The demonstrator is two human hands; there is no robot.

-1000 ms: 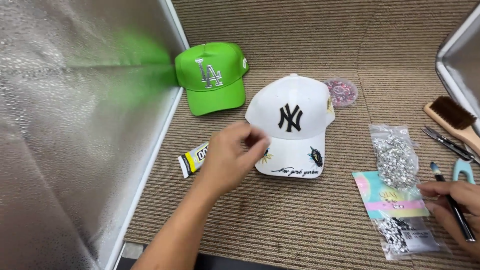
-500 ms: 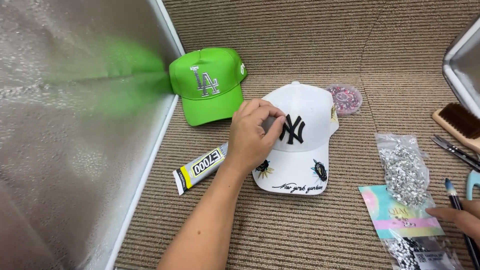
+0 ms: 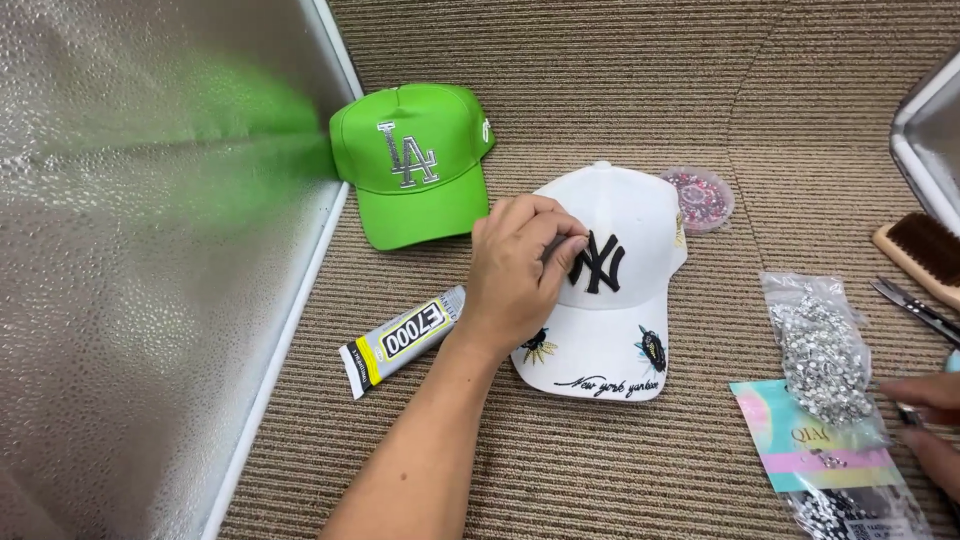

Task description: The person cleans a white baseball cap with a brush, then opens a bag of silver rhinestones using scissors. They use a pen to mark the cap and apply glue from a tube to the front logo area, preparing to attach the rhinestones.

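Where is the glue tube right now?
The glue tube lies on the mat left of the white cap, below the green cap, just beside the left hand's wrist.

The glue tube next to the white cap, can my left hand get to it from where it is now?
Probably yes. The glue tube lies bare on the mat, just left of the left hand, which rests on the white cap. Nothing lies on the tube or between the two.

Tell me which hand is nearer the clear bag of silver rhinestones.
Right. The right hand lies just beside the bag of silver rhinestones, at its lower right edge. The left hand rests on the white cap, well to the bag's left.
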